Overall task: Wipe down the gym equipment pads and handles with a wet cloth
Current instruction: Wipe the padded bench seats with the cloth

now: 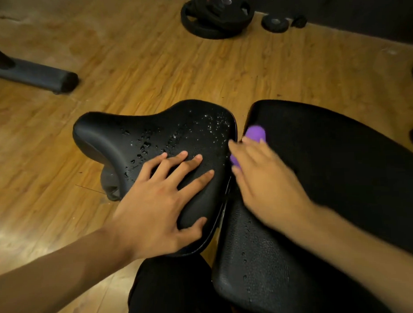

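My left hand (160, 204) lies flat with spread fingers on a black saddle-shaped pad (176, 131); its thumb wraps the pad's near edge. Water droplets speckle that pad. My right hand (267, 177), blurred by motion, holds a purple cloth (255, 133) bunched under its fingers, at the gap between the saddle-shaped pad and a large black pad (337, 165) on the right. A bit of cloth also shows beside the thumb. A third black pad (258, 267) below my right forearm carries droplets too.
Wood-look floor (139, 60) surrounds the machine. Black weight plates (217, 15) and a smaller plate (275, 22) lie at the far wall. A dark metal base bar (34, 75) crosses the left. My black-trousered leg (168, 293) is at the bottom centre.
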Demonstrator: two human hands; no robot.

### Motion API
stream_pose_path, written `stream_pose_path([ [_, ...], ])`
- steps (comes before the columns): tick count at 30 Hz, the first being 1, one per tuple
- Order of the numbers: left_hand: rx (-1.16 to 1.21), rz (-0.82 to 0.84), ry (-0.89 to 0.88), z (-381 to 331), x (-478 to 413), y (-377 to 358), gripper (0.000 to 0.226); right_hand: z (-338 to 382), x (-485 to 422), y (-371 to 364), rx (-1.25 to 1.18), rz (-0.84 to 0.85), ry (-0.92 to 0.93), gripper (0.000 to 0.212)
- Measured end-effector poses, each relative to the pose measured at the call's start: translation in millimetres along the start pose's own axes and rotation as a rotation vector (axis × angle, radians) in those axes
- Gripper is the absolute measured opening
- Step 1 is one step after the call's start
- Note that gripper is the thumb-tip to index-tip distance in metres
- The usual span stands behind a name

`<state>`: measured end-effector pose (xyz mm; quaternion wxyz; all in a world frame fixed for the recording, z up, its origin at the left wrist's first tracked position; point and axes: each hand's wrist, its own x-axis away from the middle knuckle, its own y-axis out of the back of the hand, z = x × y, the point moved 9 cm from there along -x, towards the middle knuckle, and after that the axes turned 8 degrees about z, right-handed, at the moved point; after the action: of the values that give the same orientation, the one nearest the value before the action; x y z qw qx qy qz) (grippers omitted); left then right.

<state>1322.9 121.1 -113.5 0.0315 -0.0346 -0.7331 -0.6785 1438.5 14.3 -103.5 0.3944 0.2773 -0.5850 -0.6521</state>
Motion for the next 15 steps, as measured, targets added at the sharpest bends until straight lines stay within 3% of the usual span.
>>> stream_pose_path([
  [3, -0.010, -0.017, -0.010, -0.3, -1.8, 0.9, 0.079, -0.5, 15.0, -2.4, -0.038, -0.010, 0.089, 0.056],
  [7, -0.020, -0.008, -0.003, 0.4, -3.9, 0.3, 0.078, -62.7, -70.7, 16.2, -0.003, -0.019, -0.113, 0.043],
  [9, -0.021, 0.005, -0.003, -1.0, -3.5, -0.4, 0.078, -58.9, -69.8, 12.0, -0.019, -0.026, -0.156, 0.042],
  [15, -0.020, -0.010, -0.002, -2.4, -1.7, 3.2, 0.077, 57.6, 112.4, -16.3, -0.057, 0.040, 0.081, 0.052],
])
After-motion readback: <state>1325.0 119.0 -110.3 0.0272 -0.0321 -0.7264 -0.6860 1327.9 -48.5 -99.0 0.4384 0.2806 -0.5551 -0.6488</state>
